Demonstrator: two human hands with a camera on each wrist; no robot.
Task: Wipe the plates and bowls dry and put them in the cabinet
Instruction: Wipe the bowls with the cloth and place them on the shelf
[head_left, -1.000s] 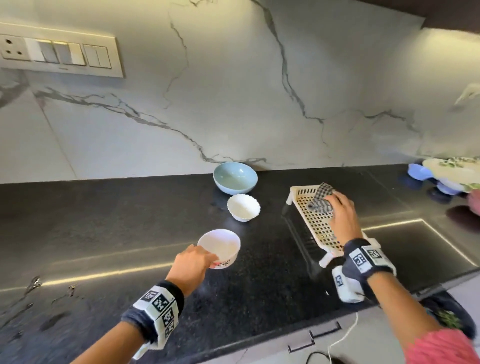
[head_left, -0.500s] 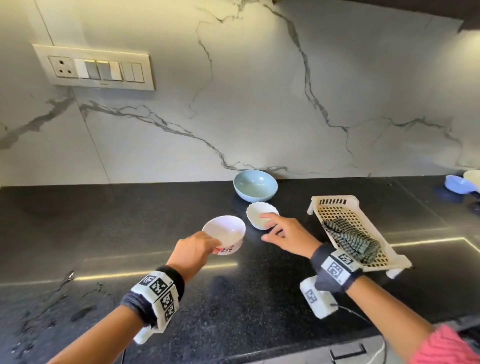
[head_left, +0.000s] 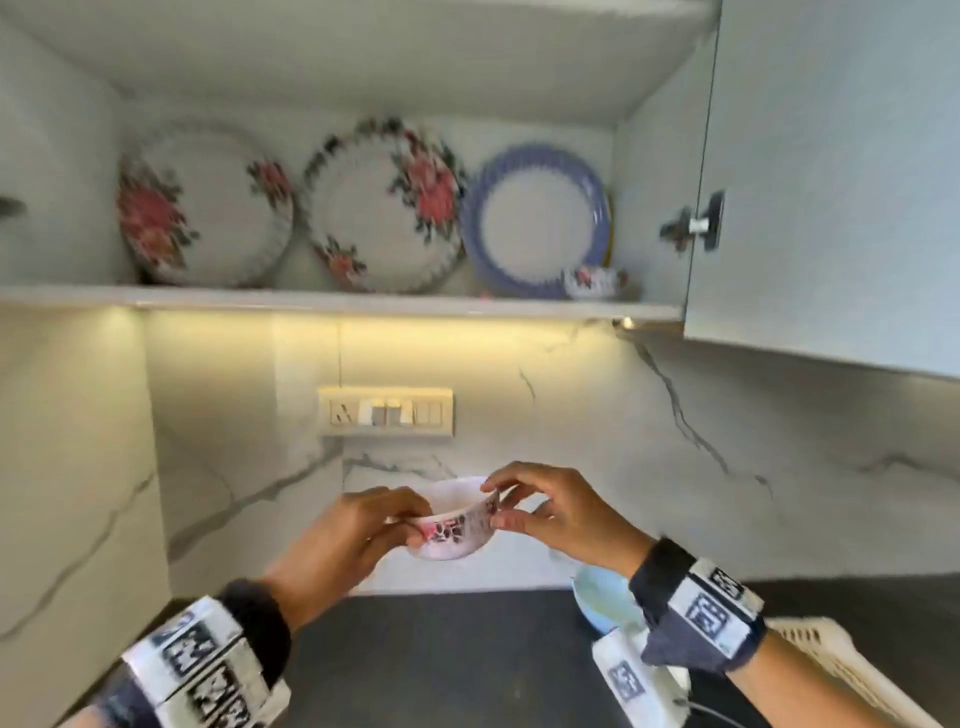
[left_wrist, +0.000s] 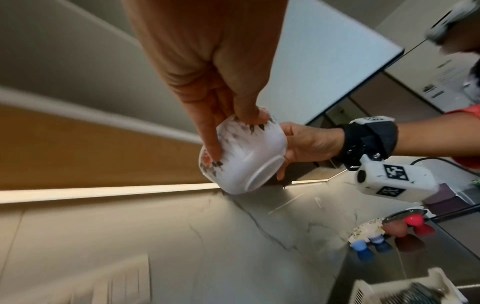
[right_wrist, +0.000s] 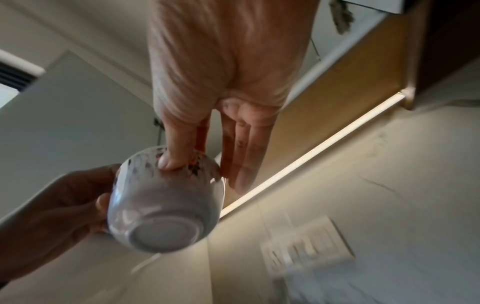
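A small white bowl with a flower pattern (head_left: 457, 527) is held in the air above the black counter, below the open cabinet. My left hand (head_left: 358, 530) grips its left rim, thumb and fingers curled round the wall (left_wrist: 228, 131). My right hand (head_left: 540, 512) pinches the right rim between thumb and forefinger (right_wrist: 174, 158). In both wrist views the bowl's (left_wrist: 249, 162) underside (right_wrist: 163, 218) shows. In the cabinet three plates (head_left: 384, 208) lean upright on the shelf (head_left: 337, 301), with a small flowered bowl (head_left: 592, 283) at the right end.
The cabinet door (head_left: 831, 182) stands open at the right. A light blue bowl (head_left: 602, 597) and a cream perforated tray (head_left: 831, 670) lie on the counter (head_left: 441, 654) below my right wrist. A switch panel (head_left: 384, 410) is on the marble wall.
The flowered bowl has been lifted off the counter. My right hand left the small scalloped bowl and took the flowered bowl's right rim. The head view has swung up to the open cabinet.
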